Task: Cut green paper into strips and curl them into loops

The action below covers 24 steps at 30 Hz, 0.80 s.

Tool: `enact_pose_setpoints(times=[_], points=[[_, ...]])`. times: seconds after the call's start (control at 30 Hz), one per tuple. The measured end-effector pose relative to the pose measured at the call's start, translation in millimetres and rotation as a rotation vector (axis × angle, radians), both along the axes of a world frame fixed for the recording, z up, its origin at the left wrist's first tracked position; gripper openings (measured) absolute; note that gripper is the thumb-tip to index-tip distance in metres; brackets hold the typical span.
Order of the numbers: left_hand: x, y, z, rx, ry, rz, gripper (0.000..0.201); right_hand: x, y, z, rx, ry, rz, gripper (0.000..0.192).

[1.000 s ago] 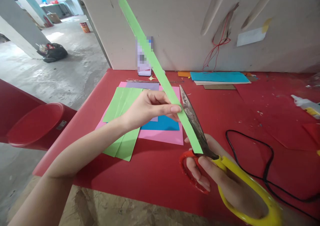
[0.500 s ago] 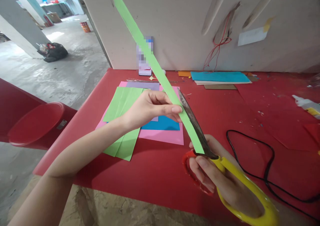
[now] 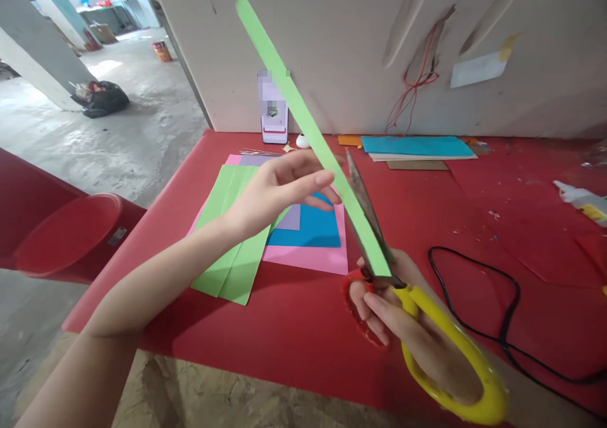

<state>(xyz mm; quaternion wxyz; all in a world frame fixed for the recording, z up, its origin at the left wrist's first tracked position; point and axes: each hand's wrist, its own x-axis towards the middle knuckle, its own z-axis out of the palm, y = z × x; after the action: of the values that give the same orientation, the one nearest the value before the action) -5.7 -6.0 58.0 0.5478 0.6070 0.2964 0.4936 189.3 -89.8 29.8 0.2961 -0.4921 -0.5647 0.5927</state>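
At the far left, beside the desk (image 3: 294, 333), you have a round red container (image 3: 127, 222). On the desk, green sheets (image 3: 232, 257) overlap one another, partly on a pink sheet (image 3: 310, 262) that also lies under a purple sheet (image 3: 290, 219) and a blue sheet (image 3: 320, 229). A phone (image 3: 275, 129) stands upright behind them against the wall.

Your left hand (image 3: 291, 191) is raised over these sheets, thumb and fingers apart, the thumb tip at the edge of a long green strip (image 3: 310, 134). Whether any finger pinches the strip, you cannot tell from here. The strip slants in the air, its top to the left and its lower end down at the scissors (image 3: 363, 191), where it lies along the blades.

Your right hand (image 3: 403, 314) is closed around the scissors, which have one red and one yellow handle. Farther right, a black cord (image 3: 512, 301) and a white bottle (image 3: 569, 193) lie on the desk.

You appear to be trimming the strip lengthwise or lining it up for a cut. The next move seems to call for a firm left-hand pinch and the blades kept parallel to the long edge, clear of your fingers.
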Motion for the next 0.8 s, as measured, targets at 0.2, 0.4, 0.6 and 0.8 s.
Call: enact_pose_setpoints(times=[0.2,0.4,0.6,0.8], points=[[0,3,1.1,-0.010,0.006,0.205,0.015,-3,8,-12.7,0.057,-0.165,0.037,0.029],[-16,15,8.8,-0.016,-0.058,0.305,0.011,2,12,-3.7,0.210,-0.381,0.165,0.027],[-32,31,14.6,-0.093,-0.114,0.358,0.020,17,29,-2.1,0.358,-0.732,0.470,0.029],[-37,39,14.3,-0.131,-0.246,0.319,0.034,23,38,-4.9,0.589,-0.938,0.469,0.022]])
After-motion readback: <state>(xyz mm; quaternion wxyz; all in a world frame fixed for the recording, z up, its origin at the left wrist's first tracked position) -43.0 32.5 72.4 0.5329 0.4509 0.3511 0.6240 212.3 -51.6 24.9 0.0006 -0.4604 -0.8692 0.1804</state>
